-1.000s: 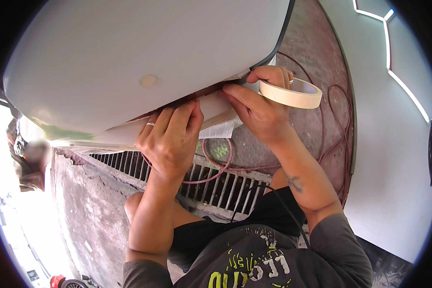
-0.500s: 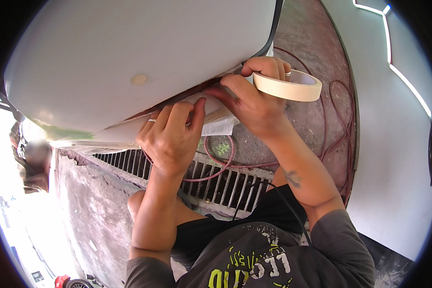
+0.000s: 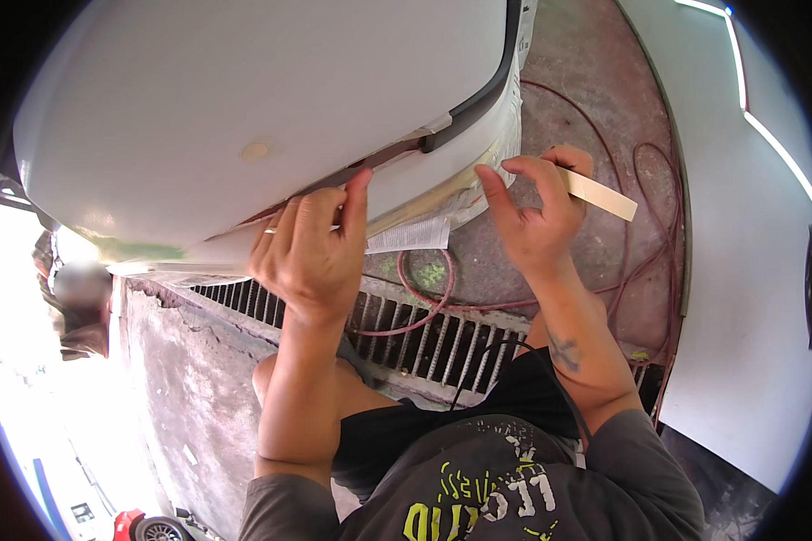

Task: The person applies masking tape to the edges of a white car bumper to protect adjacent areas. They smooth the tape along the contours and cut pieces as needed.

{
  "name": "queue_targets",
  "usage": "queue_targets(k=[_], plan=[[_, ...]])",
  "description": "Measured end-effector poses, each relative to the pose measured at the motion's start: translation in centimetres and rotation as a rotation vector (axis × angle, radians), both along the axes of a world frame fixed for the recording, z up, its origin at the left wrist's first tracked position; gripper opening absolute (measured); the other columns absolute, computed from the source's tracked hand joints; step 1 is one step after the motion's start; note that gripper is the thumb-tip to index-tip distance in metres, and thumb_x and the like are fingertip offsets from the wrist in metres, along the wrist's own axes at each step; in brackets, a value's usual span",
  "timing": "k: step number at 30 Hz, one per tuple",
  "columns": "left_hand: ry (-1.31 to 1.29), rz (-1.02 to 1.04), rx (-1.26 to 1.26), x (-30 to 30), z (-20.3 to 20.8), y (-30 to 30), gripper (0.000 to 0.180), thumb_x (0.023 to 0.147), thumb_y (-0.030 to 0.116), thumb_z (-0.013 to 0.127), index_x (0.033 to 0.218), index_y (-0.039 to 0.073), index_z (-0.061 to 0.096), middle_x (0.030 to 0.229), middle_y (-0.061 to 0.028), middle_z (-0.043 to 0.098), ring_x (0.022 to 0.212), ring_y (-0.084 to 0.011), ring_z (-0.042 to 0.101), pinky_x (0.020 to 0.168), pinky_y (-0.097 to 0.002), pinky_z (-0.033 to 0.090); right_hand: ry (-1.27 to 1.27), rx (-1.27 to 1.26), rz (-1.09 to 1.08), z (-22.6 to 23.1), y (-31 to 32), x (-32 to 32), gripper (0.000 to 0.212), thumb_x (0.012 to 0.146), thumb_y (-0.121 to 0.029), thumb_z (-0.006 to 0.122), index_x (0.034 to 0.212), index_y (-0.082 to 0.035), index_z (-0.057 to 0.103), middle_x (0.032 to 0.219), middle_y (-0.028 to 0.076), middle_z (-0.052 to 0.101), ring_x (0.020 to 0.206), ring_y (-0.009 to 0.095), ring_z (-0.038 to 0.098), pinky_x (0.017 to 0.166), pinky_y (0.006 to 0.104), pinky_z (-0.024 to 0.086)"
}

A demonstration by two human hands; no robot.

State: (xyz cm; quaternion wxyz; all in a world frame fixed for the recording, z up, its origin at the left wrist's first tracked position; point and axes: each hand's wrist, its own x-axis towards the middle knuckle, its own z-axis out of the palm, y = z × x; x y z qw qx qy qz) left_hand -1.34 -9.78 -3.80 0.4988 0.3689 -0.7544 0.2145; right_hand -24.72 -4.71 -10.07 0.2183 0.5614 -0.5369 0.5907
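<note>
A pale grey vehicle body panel [image 3: 244,72] fills the upper left, with a narrow reddish-brown gap [image 3: 334,176] along its lower edge. At that gap, my left hand [image 3: 307,257] has its fingers curled in and its thumb raised close to the forefinger; what they hold, if anything, is hidden. My right hand [image 3: 543,221] is off the panel, to the right, thumb apart from the forefinger. Its rear fingers hook a roll of cream masking tape [image 3: 609,197], seen nearly edge-on. Between the hands, printed masking paper [image 3: 415,236] hangs below the lower bodywork [image 3: 415,180].
Black trim [image 3: 478,101] borders the panel's right side. Below me runs a metal drain grate [image 3: 424,352]. A reddish hose [image 3: 595,122] loops over the concrete floor. Another large pale panel [image 3: 740,316] stands at right. At far left is another person [image 3: 77,302].
My right hand has left the gap and moved right with the tape roll, which has turned from a ring to nearly edge-on. My left hand stays at the gap.
</note>
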Motion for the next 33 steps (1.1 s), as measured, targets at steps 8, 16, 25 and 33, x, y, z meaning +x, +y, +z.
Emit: queue_targets(k=[8, 16, 25, 33], plan=[[-0.152, 0.173, 0.098, 1.3, 1.1, 1.0, 0.033, 0.073, 0.029, 0.1, 0.075, 0.016, 0.07, 0.062, 0.005, 0.063, 0.057, -0.0176, 0.062, 0.053, -0.0317, 0.046, 0.165, -0.096, 0.033, 3.5, -4.0, 2.4, 0.04, 0.059, -0.036, 0.098, 0.082, -0.02, 0.069, 0.094, 0.0, 0.055, 0.089, 0.025, 0.054, 0.08, 0.043, 0.038], [-0.054, 0.108, 0.083, 2.4, 0.6, 0.8, 0.03, 0.078, 0.025, 0.098, 0.073, 0.015, 0.07, 0.061, 0.0049, 0.062, 0.055, -0.0161, 0.061, 0.052, -0.0317, 0.045, -0.093, 0.017, -0.056, -2.0, 0.4, -4.7, 0.022, 0.089, -0.02, 0.089, 0.102, -0.009, 0.075, 0.093, 0.007, 0.068, 0.092, 0.027, 0.062, 0.084, 0.041, 0.052], [-0.093, 0.147, 0.078, 2.0, -0.5, 0.7, 0.03, 0.084, 0.018, 0.095, 0.072, 0.01, 0.069, 0.062, 0.0035, 0.063, 0.053, -0.0112, 0.055, 0.049, -0.0287, 0.04, -0.343, 1.162, -0.448, -26.9, 14.4, -21.2, 0.037, 0.096, -0.032, 0.077, 0.124, -0.008, 0.07, 0.103, 0.019, 0.075, 0.1, 0.04, 0.072, 0.087, 0.0513, 0.055], [-0.187, 0.247, 0.226, 4.8, 0.0, 6.1, 0.027, 0.09, 0.015, 0.09, 0.076, 0.004, 0.07, 0.065, -0.0025, 0.064, 0.053, -0.0138, 0.052, 0.052, -0.0299, 0.041, -0.361, 1.391, -0.286, -38.6, 14.7, -21.3, 0.039, 0.093, -0.032, 0.081, 0.118, -0.005, 0.068, 0.107, 0.021, 0.075, 0.105, 0.042, 0.072, 0.089, 0.0522, 0.055]])
